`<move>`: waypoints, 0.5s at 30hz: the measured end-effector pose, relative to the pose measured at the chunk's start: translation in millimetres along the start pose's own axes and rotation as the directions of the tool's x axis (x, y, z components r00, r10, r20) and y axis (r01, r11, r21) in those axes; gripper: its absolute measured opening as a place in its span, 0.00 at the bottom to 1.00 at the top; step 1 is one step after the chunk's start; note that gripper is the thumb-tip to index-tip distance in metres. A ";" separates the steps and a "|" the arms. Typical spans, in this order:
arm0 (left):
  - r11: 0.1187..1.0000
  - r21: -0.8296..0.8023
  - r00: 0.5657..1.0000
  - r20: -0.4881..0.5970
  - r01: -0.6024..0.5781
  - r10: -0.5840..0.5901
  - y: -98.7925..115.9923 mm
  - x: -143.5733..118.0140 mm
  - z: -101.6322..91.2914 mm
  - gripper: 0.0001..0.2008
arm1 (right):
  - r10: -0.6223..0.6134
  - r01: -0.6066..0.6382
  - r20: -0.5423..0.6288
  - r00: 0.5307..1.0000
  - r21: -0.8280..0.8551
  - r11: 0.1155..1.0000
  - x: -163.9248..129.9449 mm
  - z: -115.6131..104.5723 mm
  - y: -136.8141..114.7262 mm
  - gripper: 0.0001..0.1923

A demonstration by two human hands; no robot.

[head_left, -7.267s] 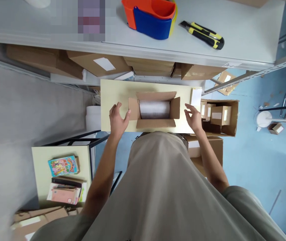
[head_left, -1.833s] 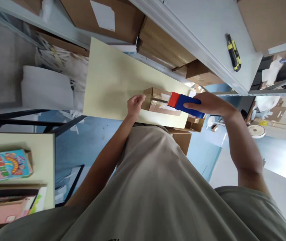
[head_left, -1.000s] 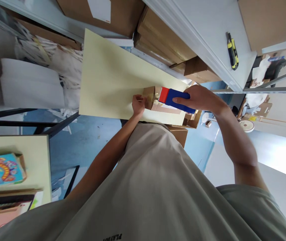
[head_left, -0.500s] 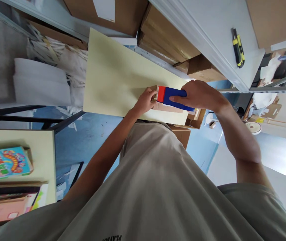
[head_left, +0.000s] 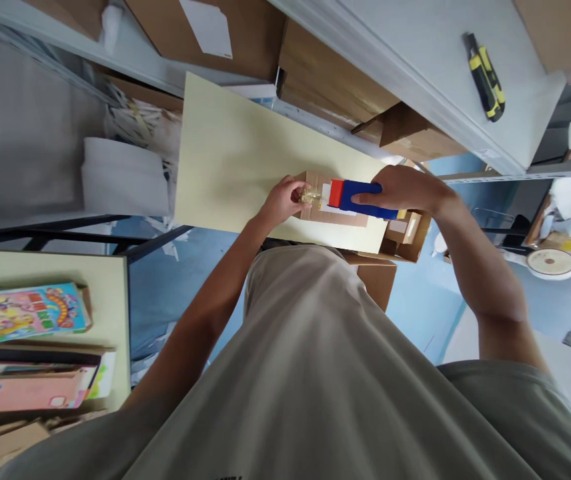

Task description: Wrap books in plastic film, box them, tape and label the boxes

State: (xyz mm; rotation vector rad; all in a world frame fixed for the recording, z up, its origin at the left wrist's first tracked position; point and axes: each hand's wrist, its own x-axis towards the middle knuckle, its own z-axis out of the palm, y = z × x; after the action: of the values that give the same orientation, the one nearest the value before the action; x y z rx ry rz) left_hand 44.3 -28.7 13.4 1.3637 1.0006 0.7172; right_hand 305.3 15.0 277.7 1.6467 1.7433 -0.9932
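Here we list a small cardboard box [head_left: 338, 212], closed, lying on the pale yellow table [head_left: 235, 160] near its front edge. Our right hand [head_left: 405, 190] is clenched around the blue and red tape dispenser [head_left: 358, 199], which rests on top of the box, its red end pointing left. Our left hand [head_left: 283, 200] sits at the box's left end, fingers pinched together on a crumpled bit of clear tape [head_left: 309, 195] just beside the dispenser's red end. So the box lies between both hands, under the right one and touching the left. On the grey shelf [head_left: 415, 60] above lies a yellow and black knife [head_left: 485, 77], well apart. Brown cartons [head_left: 335, 80] are stacked beneath that shelf. At far left, a second table [head_left: 110, 293] carries a colourful book [head_left: 25, 312].
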 end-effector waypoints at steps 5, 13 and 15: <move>0.999 0.002 0.999 -0.025 0.048 -0.047 8.1 -4.4 -2.0 0.23 | -0.091 0.091 -0.010 0.996 0.062 0.994 16.2 14.2 30.5 0.38; 0.982 0.040 0.968 -0.182 0.183 -0.173 26.6 -6.6 20.0 0.14 | -0.164 0.168 -0.039 0.986 0.138 0.976 61.5 46.9 78.4 0.34; 0.971 0.075 0.951 -0.233 0.228 -0.205 29.3 -5.2 30.1 0.12 | -0.175 0.179 -0.039 0.984 0.151 0.972 67.7 52.0 85.8 0.34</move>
State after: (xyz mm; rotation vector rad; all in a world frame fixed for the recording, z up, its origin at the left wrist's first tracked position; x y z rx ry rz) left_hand 72.8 -43.5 41.0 1.2529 1.3602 0.6699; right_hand 377.6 11.6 180.6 1.6240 1.8987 -1.2204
